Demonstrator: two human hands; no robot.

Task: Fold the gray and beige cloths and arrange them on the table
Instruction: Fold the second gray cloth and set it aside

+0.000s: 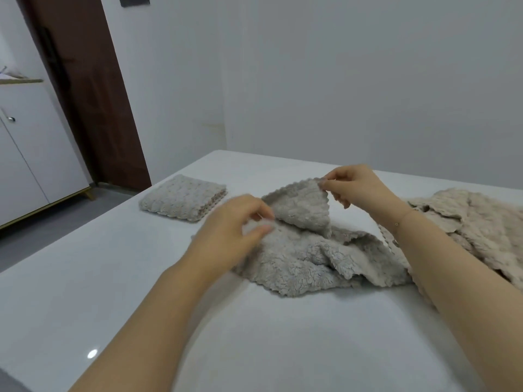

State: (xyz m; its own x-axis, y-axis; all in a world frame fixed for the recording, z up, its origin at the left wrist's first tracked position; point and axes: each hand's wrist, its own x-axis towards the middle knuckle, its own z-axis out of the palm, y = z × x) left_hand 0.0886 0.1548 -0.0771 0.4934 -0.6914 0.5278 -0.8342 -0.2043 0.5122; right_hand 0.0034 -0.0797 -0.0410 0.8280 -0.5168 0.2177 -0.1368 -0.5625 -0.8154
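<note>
A crumpled gray fleecy cloth (311,258) lies in the middle of the white table (85,278). My right hand (359,185) pinches one corner of it and holds that corner lifted above the table. My left hand (229,233) pinches the cloth's left edge lower down, thumb and fingers closed on the fabric. A folded cloth (184,198), gray on top with a beige layer at its edge, sits flat at the far left of the table. A loose heap of beige cloths (481,222) lies at the right, partly behind my right forearm.
The table's far edge meets a pale wall. To the left stand a brown door (93,108) and a white cabinet (31,154) on the floor below the table's left edge.
</note>
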